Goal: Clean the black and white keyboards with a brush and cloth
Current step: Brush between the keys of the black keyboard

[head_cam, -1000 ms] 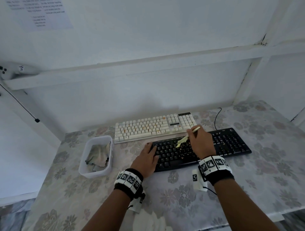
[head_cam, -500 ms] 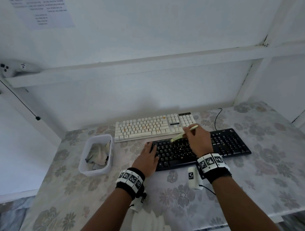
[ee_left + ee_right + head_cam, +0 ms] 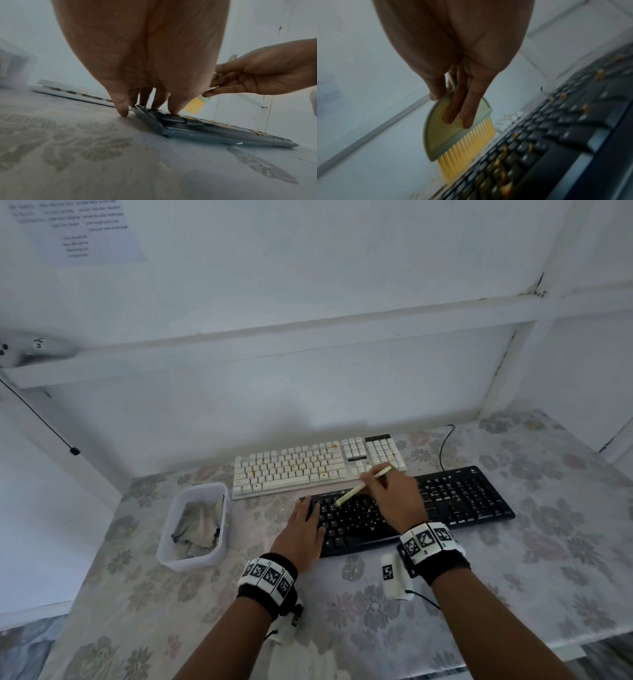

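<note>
At the far left of the table (image 3: 565, 542) sits a clear plastic tub (image 3: 219, 546) holding a crumpled cloth (image 3: 197, 527), well apart from both hands. Next comes the left hand (image 3: 303, 537), fingers straight and spread, pressing down on the left end of the black keyboard (image 3: 466, 501), with its outermost finger planted on the tablecloth just beside the keyboard's edge. The black keyboard's long axis runs left to right across the person's front, and the white keyboard (image 3: 291, 470) lies parallel just behind it, farther from the body. Over the middle of the black keyboard the right hand (image 3: 394, 498) pinches the brush (image 3: 453, 129) between the thumb and two straight fingers laid flat along its pale body; the yellow bristles point down and left, meeting the keys near the back rows. Orange crumbs remain scattered among the keys, mostly to the right of the bristles and under the right hand, so that hand is nearer the work and sweeping along the long axis seems the natural course.
</note>
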